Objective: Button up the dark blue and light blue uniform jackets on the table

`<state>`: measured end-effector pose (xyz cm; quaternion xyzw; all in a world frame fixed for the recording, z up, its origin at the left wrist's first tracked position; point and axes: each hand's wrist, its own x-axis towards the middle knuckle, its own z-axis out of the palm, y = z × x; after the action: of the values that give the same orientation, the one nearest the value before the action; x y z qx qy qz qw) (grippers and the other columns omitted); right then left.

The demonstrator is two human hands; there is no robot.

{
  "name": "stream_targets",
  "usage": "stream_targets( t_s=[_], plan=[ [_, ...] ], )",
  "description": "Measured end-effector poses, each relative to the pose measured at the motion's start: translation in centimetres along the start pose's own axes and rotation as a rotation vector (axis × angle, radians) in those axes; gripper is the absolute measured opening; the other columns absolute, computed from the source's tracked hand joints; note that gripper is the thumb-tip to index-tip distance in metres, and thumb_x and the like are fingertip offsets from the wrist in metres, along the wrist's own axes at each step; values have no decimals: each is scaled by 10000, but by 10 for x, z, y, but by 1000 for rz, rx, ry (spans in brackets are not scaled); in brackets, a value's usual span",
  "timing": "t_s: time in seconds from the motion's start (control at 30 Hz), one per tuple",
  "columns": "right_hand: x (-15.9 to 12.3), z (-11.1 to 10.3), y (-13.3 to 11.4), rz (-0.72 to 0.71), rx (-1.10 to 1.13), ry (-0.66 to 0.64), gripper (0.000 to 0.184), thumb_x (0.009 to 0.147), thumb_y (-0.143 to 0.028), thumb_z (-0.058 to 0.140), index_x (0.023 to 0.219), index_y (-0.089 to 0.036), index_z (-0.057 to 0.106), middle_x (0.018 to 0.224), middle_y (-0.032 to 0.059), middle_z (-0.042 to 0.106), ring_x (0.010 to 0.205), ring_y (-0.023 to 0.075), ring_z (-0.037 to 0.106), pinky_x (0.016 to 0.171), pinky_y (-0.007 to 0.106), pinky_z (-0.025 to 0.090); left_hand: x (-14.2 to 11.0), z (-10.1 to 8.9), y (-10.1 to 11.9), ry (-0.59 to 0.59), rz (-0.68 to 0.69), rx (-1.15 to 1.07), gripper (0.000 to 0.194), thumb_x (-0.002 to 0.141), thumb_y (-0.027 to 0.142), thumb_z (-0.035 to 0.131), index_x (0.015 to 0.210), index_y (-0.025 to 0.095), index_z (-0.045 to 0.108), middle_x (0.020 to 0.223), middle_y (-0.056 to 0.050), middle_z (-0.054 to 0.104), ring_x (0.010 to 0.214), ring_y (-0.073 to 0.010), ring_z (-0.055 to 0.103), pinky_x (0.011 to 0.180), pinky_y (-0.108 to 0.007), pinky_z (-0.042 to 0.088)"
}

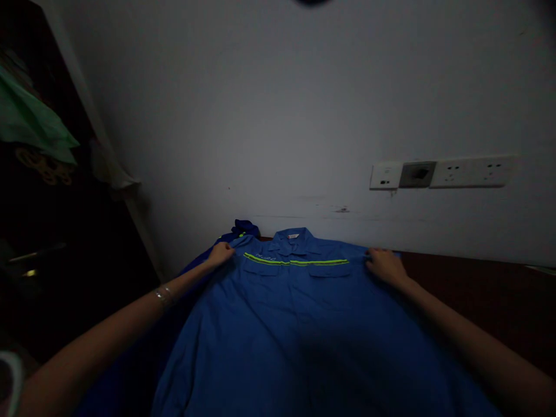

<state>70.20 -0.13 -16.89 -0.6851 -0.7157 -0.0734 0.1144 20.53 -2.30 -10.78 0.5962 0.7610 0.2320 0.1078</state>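
Blue shirt (278,324), 1 collar, 2 chest flaps, yellow-green stripe, spread front-up on dark brown table (473,289) against wall (269,116). Left hand (220,253) pinching shirt near 1 shoulder; right hand (386,265) pinching near other; hands well apart. Darker blue cloth (245,227) beside shirt, left. Outlet panels (443,172) on wall, right.

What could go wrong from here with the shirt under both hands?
1. The left hand is at the shirt's shoulder, right beside the darker garment; a pull there might drag both.
2. The bracelet on that wrist could snag fabric.
3. The light is dim and a dark shadow covers the shirt's lower front, so creases there may be missed.
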Motion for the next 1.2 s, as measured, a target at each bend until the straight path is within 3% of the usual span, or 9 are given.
stream_targets(
  t_s=[0.13,0.27,0.47,0.73,0.83,1.0,1.2],
  plan=[
    [10,2,-64,-189,149,-5,299,774,-200,427,1017,-132,589,1016,133,605,966,217,526,808,284,371,-5,49,52,-95,105,-63,109,677,153,515,692,105,611,734,-61,624,751,-167,581,613,-205,424],
    [17,9,-123,-276,290,-41,269,804,-187,398,962,-137,611,961,108,630,903,185,551,774,243,377,-7,98,95,-230,108,-174,154,729,182,477,699,96,601,627,-41,597,555,-119,557,480,-183,395],
    [21,29,-173,-360,323,-37,281,844,-216,375,938,-148,631,971,123,623,963,214,522,786,261,378,2,144,123,-311,-25,-324,186,795,143,406,714,73,559,566,-48,570,419,-85,516,427,-182,396],
    [34,54,-189,-336,437,-58,291,847,-210,390,992,-134,631,1005,112,625,926,173,554,810,233,375,6,162,115,-194,-159,-402,213,800,181,411,759,62,583,611,-79,610,444,-97,550,423,-176,391],
    [33,60,-188,-335,466,-64,292,841,-213,401,1006,-139,630,1004,106,625,924,170,558,815,228,376,4,170,111,-103,-134,-377,269,804,215,395,771,68,618,672,-116,639,539,-134,595,452,-190,393],
    [28,69,-187,-327,501,-21,318,847,-262,415,1057,-128,612,1017,122,607,965,185,536,859,254,359,-5,180,109,62,-27,-314,247,770,204,442,809,100,664,867,-139,662,821,-183,606,645,-216,411],
    [32,78,-188,-292,628,-16,268,805,-222,474,993,-126,639,1000,113,615,965,184,537,868,255,359,-7,186,108,99,64,-313,248,739,173,450,778,98,683,786,-105,667,746,-169,590,659,-227,383]
  ],
)
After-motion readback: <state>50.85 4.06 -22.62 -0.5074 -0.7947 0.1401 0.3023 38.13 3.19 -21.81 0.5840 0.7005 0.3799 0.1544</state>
